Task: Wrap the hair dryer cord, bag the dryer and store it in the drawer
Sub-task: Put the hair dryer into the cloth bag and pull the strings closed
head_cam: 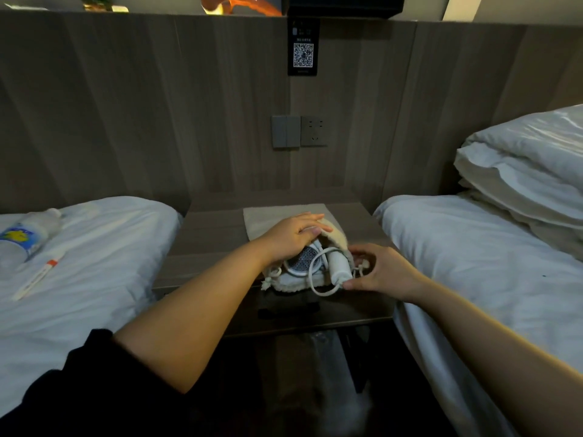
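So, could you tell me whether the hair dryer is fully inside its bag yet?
Not yet: the hair dryer, its handle and a cord loop protrude from the open drawstring bag.

Fuzzy cream cloth bag, smooth white plastic dryer, matt wood-grain nightstand

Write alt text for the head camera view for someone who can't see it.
Two bare hands ease a white hair dryer into a cream drawstring cloth bag on a dark wooden nightstand between two white beds: the left hand holds the bag, the right hand touches the handle, cord looped.
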A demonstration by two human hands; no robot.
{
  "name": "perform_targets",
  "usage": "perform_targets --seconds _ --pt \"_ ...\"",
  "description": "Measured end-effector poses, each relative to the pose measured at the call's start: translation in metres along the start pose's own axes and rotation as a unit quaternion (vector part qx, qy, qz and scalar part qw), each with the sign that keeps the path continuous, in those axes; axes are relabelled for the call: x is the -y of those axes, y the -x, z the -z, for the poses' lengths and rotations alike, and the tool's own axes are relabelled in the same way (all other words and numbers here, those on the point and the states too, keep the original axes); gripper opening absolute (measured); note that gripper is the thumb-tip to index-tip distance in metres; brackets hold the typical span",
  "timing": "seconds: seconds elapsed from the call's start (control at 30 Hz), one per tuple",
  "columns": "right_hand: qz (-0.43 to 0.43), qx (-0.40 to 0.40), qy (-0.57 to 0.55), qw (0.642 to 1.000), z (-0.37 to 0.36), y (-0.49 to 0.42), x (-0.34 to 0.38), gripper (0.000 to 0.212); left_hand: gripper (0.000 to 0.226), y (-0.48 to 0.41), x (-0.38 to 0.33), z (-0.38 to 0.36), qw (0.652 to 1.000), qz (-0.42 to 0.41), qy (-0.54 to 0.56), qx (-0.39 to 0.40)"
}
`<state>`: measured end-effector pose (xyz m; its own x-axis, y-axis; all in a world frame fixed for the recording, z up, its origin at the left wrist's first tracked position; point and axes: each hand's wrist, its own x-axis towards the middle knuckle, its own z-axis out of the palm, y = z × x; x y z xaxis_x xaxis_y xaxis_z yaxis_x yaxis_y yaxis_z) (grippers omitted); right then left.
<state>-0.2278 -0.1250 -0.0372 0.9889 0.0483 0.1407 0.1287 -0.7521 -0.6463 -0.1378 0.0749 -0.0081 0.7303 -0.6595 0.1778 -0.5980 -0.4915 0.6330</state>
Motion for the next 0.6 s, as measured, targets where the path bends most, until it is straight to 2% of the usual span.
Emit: perform_targets --seconds 0.1,0.17,0.23,0.3,0.37,0.5,0.6 --pt "-0.007 -0.026 -0.025 0.999 -0.011 0.001 0.000 0.069 0.031 0.001 -0.001 -0.002 1.000 0.005 0.018 -0.013" --pt "-0.017 -0.042 -0.046 0.998 -0.018 -0.001 -0.005 0.069 0.031 0.003 -0.001 0.000 1.000 0.012 -0.010 -0.008" --pt "-0.030 -0.053 -0.079 0.995 -0.020 -0.001 -0.008 0.057 0.041 0.007 0.001 0.002 0.994 0.019 -0.106 0.006" --pt "-0.044 -0.056 -0.149 0.986 -0.018 -0.001 -0.009 0.036 0.060 0.015 0.001 0.002 0.975 0.032 -0.218 0.014" --pt "-0.059 -0.062 -0.211 0.974 -0.015 -0.003 -0.013 0.022 0.076 0.023 -0.003 -0.003 0.963 0.031 -0.269 -0.001" --pt "-0.084 -0.028 -0.244 0.966 -0.018 -0.008 -0.021 0.034 0.100 0.028 -0.016 -0.023 0.953 0.030 -0.300 -0.007" --pt "-0.089 -0.047 -0.230 0.968 -0.023 -0.010 -0.018 0.036 0.103 0.024 -0.016 -0.037 0.951 0.033 -0.308 -0.016"
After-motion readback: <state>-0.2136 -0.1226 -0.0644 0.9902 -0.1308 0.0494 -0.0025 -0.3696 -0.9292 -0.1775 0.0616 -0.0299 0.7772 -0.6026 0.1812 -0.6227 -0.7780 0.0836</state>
